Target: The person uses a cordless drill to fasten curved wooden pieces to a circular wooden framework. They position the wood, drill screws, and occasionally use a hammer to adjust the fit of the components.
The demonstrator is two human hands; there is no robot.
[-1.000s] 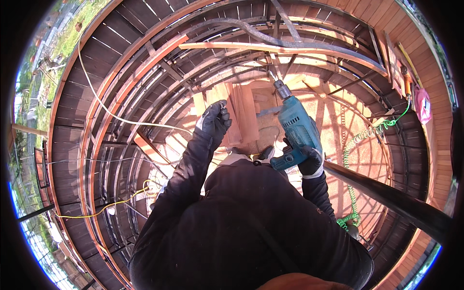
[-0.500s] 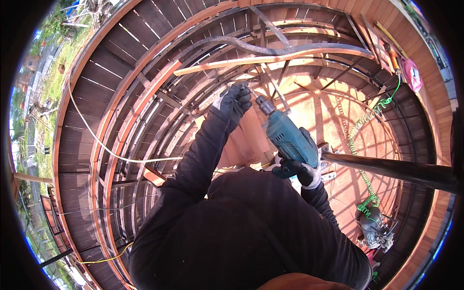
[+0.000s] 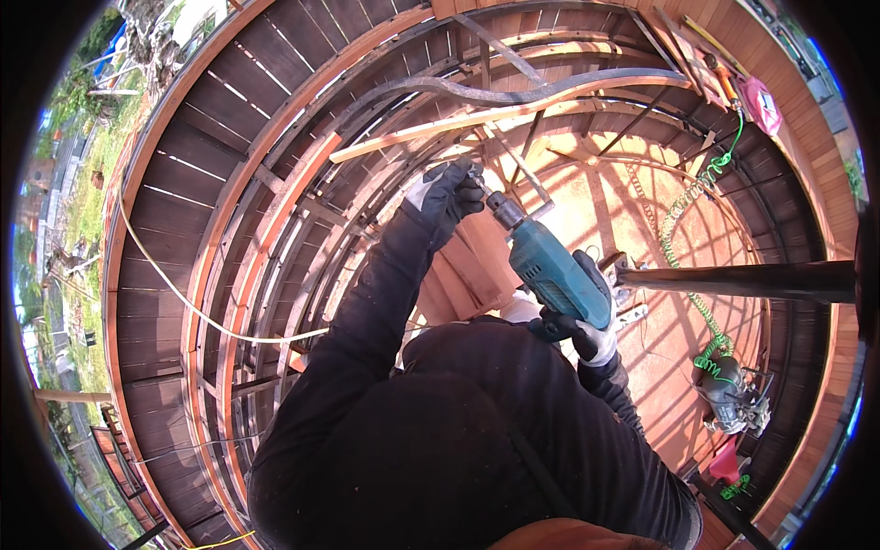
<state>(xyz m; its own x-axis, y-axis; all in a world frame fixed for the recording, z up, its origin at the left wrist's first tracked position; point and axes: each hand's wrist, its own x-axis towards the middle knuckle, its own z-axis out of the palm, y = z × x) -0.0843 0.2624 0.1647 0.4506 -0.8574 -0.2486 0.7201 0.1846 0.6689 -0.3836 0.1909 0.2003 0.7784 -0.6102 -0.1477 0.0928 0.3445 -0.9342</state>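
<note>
A teal power drill (image 3: 555,272) with a metal chuck points up and left in front of my body. Its handle sits in my right hand (image 3: 596,337), which wears a dark-and-white work glove and is wrapped round the grip. My left hand (image 3: 449,197), gloved the same way, is raised just beyond the chuck (image 3: 505,210). Its fingers are curled in by the thin bit at the drill's front end. Something small and shiny shows at those fingertips, too small to make out. Beneath the left hand lie reddish-brown boards (image 3: 467,268).
Curved timber ribs (image 3: 252,266) and dark planking surround me. A long bent strip (image 3: 513,95) crosses ahead. A dark pole (image 3: 742,280) juts in from the right. Green coiled hose (image 3: 678,220) runs to a tool (image 3: 724,399) at the right. A pale cable (image 3: 211,321) trails left.
The view has shifted slightly, and the surroundings sit differently in it. The drill and both hands keep nearly the same pose, with the chuck a little lower in the picture.
</note>
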